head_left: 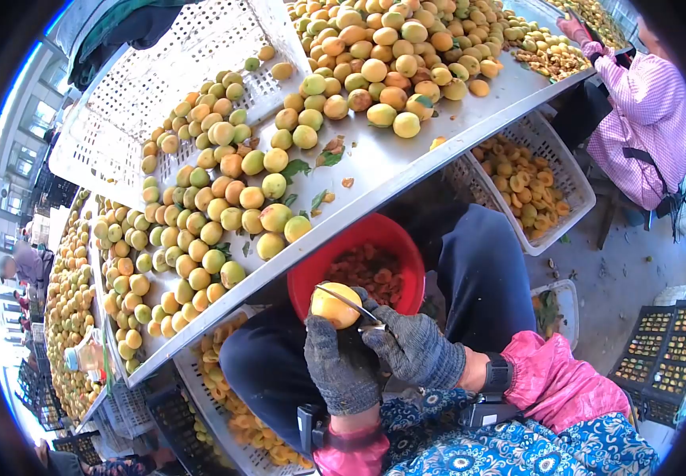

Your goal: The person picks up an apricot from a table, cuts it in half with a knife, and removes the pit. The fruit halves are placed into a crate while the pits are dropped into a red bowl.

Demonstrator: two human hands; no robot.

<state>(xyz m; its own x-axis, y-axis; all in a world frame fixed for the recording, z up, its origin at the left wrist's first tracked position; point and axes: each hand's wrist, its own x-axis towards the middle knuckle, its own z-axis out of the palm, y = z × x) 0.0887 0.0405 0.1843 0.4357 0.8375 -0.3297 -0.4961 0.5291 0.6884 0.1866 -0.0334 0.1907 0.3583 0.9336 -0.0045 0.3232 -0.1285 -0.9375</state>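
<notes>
My left hand (341, 369), in a grey knitted glove, holds a yellow apricot (335, 306) up in its fingers. A thin knife (352, 302) lies across the fruit, its blade against the skin. The knife is gripped in my right hand (418, 345), gloved the same way, close beside the left. Just behind both hands, a red bowl (416, 266) rests between my knees with pitted fruit pieces (367, 274) inside.
A metal table (374, 159) heaped with apricots (390, 71) slopes across the front. White crates of halved fruit (529, 186) stand beneath its edge. A person in a pink checked top (644, 119) sits at upper right. Black trays (664, 349) lie at lower right; a plastic bottle (85, 357) is left.
</notes>
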